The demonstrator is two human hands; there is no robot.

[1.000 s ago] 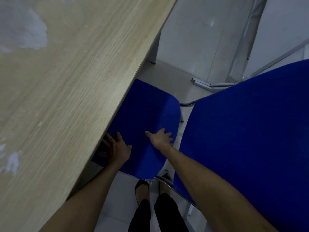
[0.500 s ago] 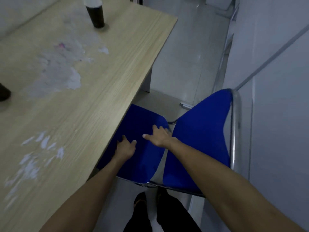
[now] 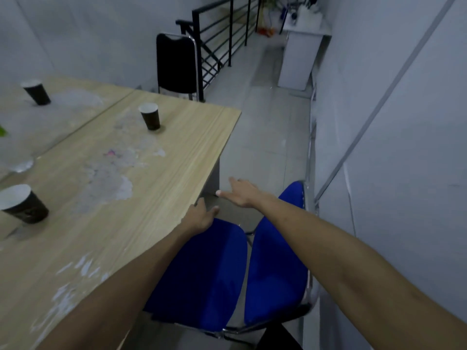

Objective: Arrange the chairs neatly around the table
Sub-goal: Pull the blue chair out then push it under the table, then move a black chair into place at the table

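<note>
Dim, bluish, soft with motion blur; wide-angle bending at the edges

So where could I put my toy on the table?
The table is bare along its right edge, from the nearest paper cup forward to the cup near the far corner. It is tight beside the blue chair.

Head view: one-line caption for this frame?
Both hands, left and right, hover open above blue chair beside wooden table.
</note>
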